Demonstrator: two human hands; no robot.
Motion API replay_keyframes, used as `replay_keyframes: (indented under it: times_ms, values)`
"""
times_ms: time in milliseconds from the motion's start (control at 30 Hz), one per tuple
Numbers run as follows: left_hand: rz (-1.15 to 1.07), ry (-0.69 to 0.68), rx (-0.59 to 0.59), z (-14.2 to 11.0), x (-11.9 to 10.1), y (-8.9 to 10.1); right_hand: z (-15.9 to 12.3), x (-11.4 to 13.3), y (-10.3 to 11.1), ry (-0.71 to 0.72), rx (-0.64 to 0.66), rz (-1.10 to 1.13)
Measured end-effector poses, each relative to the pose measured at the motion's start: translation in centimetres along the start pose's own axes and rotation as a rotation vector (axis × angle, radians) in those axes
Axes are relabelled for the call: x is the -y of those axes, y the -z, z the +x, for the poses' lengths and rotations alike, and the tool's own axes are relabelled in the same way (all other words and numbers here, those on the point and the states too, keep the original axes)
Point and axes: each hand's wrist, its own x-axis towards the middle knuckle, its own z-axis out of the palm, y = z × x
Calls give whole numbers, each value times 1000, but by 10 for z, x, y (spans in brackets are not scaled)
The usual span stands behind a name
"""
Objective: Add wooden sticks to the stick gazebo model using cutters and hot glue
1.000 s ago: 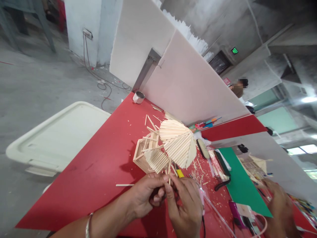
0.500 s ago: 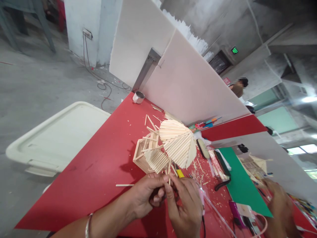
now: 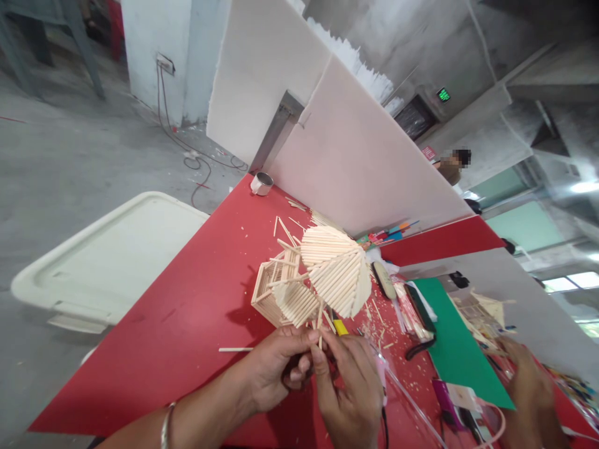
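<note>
Close to the stick model, my left hand is closed, its thumb and fingertips pinching at a short wooden stick. From the other side, my right hand pinches the same stick between thumb and forefinger. Just beyond my fingertips is a small model built of thin wooden sticks, with a frame of stacked sticks and fan-shaped roof panels. Part of its near side is hidden by my hands. A loose stick lies left of my left hand.
On the red table stand a metal cup and a yellow-handled tool, partly hidden. Stick bundles, a black case and scraps lie to the right. A co-worker's hand is beyond the green board. A white partition rises behind.
Both my hands and the stick model stay in place. The person in the background has shifted very slightly.
</note>
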Motion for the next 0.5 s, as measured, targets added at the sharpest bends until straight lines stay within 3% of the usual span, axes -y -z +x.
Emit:
replay_keyframes:
  times_ms: [500]
  values:
    - [-41, 38, -29, -1, 0, 1, 0, -1, 0, -10, 12, -17]
